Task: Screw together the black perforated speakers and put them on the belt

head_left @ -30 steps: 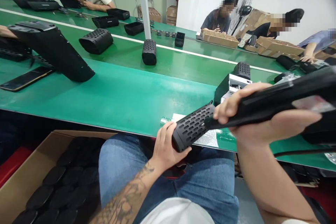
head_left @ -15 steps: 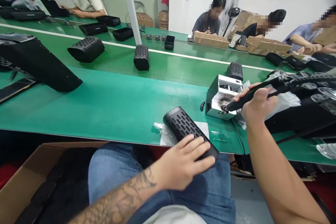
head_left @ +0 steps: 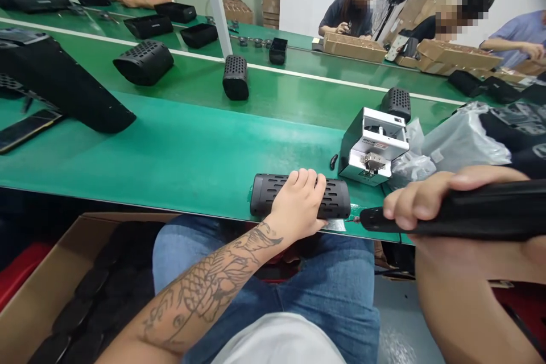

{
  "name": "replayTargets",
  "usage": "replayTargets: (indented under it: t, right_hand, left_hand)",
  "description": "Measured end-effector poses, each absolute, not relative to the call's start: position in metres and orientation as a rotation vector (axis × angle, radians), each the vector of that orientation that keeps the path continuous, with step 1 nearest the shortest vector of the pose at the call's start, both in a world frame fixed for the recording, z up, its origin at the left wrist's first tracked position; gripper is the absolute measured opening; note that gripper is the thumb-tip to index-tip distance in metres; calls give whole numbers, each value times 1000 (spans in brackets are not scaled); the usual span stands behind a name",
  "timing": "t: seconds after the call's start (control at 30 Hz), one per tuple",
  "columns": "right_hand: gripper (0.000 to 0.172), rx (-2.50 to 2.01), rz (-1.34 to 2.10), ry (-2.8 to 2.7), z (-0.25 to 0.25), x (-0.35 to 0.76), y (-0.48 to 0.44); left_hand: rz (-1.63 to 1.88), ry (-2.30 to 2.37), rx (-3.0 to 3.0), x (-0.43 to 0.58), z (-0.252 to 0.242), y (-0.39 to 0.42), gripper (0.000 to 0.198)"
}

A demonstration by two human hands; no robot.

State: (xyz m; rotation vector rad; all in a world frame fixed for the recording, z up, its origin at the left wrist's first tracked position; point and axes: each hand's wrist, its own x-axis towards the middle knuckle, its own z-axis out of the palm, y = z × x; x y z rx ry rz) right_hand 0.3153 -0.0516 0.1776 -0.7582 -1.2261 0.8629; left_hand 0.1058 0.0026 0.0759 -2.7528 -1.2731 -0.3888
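- Left hand (head_left: 298, 205) curls over the perforated black housing (head_left: 263, 196), gripping it.
- Right hand (head_left: 429, 202) wraps the electric screwdriver (head_left: 490, 213).
- Step looks like screw-driving; next calls for lining up the bit (head_left: 356, 220), whose contact is unclear.

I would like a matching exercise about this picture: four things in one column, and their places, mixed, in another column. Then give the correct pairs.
Things
1. Black slotted case
2. Black handheld tool
3. Silver-and-black machine
4. Cardboard box with dark parts

Places
A. On the green table, touched by neither hand
B. Lower than the table, left of the person's legs
C. Under the left hand
D. Held in the right hand

Pairs: 1-C, 2-D, 3-A, 4-B
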Motion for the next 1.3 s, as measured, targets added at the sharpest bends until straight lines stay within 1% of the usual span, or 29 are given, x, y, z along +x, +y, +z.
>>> replayTargets:
  t: [0.2, 0.37, 0.53, 0.63, 0.93, 1.1, 1.17, 1.23, 1.3]
  right_hand:
    - [58, -706, 818, -1172, 156, 280, -38]
    - [59, -652, 846, -1225, 147, 283, -30]
    - [44, -571, 992, -1275, 148, 280, -24]
    - [41, -566, 1036, -1259, 147, 278, -22]
    - [43, -561, 1139, -1259, 142, 281, -20]
    - [42, -598, 1105, -1273, 142, 277, -19]
    - [47, -634, 1093, -1286, 147, 279, -20]
    - [56, -670, 1062, -1293, 156, 285, -16]
    - [66, -708, 928, -1270, 167, 294, -7]
  left_hand:
    - [-390, -1270, -2768, 105, 81, 4, 96]
    - [-392, -1286, -2769, 106, 81, 4, 92]
    - [-389, -1277, -2771, 106, 81, 5, 91]
    - [-379, -1276, -2764, 106, 82, 5, 92]
    - [-355, -1282, -2761, 108, 83, 5, 89]
    - [-345, -1270, -2751, 107, 83, 4, 91]
    - [-333, -1282, -2743, 107, 84, 4, 91]
    - [-319, -1297, -2732, 108, 84, 2, 92]
    - [-305, -1312, -2718, 110, 84, 0, 93]
